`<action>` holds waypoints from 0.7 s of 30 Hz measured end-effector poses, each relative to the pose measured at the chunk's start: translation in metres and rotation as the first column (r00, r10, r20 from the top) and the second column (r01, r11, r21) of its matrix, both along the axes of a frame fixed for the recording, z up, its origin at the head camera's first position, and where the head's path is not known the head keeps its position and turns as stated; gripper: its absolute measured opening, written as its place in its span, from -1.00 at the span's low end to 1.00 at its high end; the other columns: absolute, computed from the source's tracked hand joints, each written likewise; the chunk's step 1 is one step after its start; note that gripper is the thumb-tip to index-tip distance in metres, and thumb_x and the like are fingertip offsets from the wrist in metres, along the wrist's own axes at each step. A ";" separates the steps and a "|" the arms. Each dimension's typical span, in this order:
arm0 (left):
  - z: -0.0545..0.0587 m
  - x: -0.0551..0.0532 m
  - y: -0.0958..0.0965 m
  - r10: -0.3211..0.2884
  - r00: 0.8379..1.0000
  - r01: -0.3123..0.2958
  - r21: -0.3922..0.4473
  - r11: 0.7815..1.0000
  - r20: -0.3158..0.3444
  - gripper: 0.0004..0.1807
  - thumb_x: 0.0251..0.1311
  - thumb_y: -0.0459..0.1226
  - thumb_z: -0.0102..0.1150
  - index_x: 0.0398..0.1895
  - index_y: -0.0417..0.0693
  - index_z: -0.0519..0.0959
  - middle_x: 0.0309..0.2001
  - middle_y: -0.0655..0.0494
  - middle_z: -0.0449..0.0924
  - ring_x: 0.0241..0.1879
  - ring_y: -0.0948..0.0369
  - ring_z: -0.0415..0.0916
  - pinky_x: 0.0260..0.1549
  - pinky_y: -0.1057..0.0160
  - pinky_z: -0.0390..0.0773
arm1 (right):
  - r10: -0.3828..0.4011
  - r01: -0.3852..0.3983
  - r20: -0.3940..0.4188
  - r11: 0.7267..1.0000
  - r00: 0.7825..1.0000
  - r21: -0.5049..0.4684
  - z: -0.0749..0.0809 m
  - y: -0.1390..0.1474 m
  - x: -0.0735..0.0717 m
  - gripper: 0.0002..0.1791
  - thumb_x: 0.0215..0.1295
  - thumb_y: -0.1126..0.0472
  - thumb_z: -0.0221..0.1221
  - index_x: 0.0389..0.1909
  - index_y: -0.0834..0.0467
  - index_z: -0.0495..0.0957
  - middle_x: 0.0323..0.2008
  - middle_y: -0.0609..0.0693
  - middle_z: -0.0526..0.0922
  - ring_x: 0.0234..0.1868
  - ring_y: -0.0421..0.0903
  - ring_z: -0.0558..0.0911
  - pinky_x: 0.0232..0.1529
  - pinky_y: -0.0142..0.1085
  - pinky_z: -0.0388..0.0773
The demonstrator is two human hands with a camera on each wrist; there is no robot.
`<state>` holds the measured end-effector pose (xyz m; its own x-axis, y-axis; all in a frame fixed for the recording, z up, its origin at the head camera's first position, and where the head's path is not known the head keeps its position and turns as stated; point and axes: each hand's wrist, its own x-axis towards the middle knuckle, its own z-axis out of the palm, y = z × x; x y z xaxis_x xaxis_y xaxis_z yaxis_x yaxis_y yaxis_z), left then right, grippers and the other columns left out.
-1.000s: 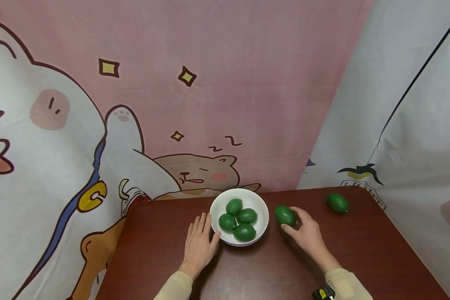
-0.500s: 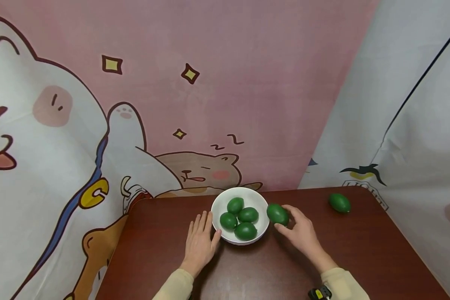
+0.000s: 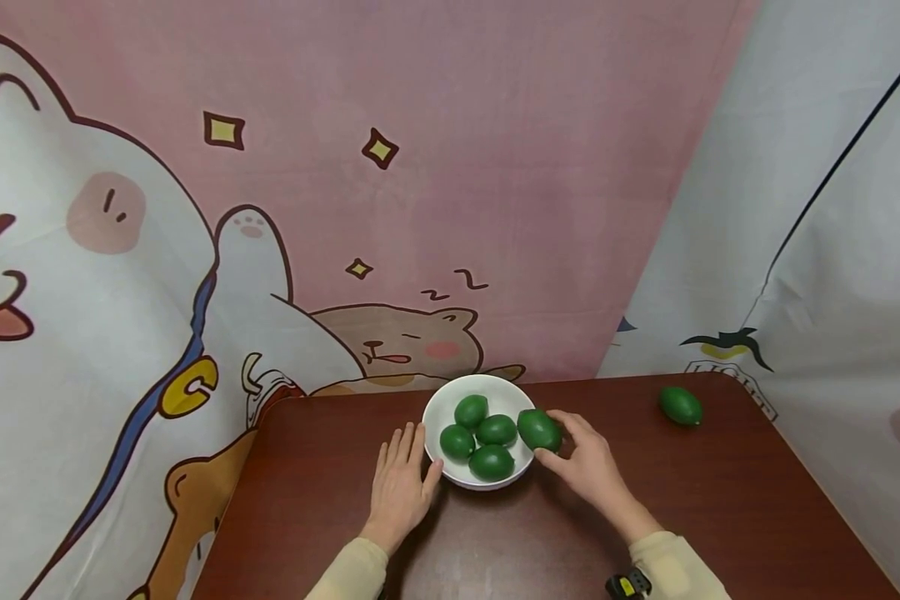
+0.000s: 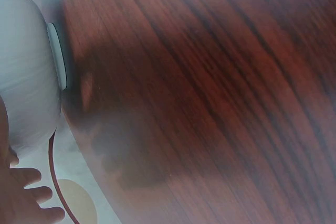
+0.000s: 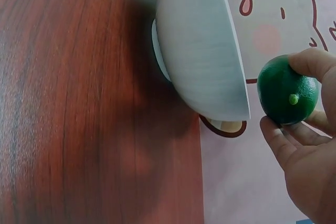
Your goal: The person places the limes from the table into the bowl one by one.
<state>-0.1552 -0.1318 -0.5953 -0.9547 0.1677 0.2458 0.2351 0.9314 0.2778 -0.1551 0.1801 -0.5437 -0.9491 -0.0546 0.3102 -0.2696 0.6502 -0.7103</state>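
A white bowl [image 3: 437, 410] stands near the table's back edge with several green limes [image 3: 492, 463] inside. My right hand [image 3: 588, 467] pinches another lime [image 3: 538, 430] between thumb and fingers, over the bowl's right rim. In the right wrist view this held lime [image 5: 287, 92] is just above the rim of the bowl [image 5: 205, 51], apart from it. On the bowl's left side my left hand [image 3: 400, 487] lies with straight fingers, its fingertips and thumb at the wall. The left wrist view shows the bowl [image 4: 26, 72] and part of the left hand [image 4: 23, 198] at the edge.
One more lime [image 3: 680, 406] lies at the back right of the dark brown wooden table [image 3: 307, 500]. A printed cloth [image 3: 540, 183] with cartoon animals hangs directly behind the table. A light cloth [image 3: 832, 292] hangs on the right.
My right hand has carried the lime leftward, from beside the bowl to over its right rim. The left hand keeps its place at the bowl. The view has shifted slightly.
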 end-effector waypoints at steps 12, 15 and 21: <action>-0.001 0.000 -0.001 -0.004 1.000 0.004 -0.005 1.000 -0.012 -0.23 0.51 0.14 -0.03 0.62 -0.06 0.19 0.55 -0.15 0.25 0.55 -0.12 0.16 0.47 -0.23 0.18 | 0.044 -0.044 -0.013 0.999 0.999 0.009 0.002 -0.018 0.001 -0.33 0.06 0.22 0.55 0.22 0.28 0.57 0.05 0.12 0.66 -0.03 0.04 0.68 -0.05 -0.01 0.68; -0.002 0.000 -0.001 -0.009 0.999 0.009 -0.007 1.000 -0.032 -0.23 0.51 0.13 -0.01 0.61 -0.08 0.20 0.53 -0.16 0.28 0.54 -0.13 0.18 0.46 -0.24 0.20 | 0.056 -0.056 0.016 0.998 0.998 0.003 0.004 -0.023 0.001 -0.33 0.06 0.21 0.55 0.21 0.27 0.57 0.05 0.12 0.66 -0.03 0.02 0.68 -0.07 -0.04 0.68; -0.004 -0.001 -0.002 -0.013 0.999 0.012 -0.003 1.000 -0.047 -0.23 0.51 0.13 -0.01 0.61 -0.08 0.22 0.52 -0.18 0.30 0.53 -0.13 0.19 0.45 -0.24 0.21 | 0.082 -0.081 0.026 0.996 0.996 -0.032 0.004 -0.033 0.002 -0.36 0.03 0.26 0.54 0.16 0.27 0.56 -0.02 0.12 0.67 -0.13 -0.02 0.69 -0.13 -0.02 0.70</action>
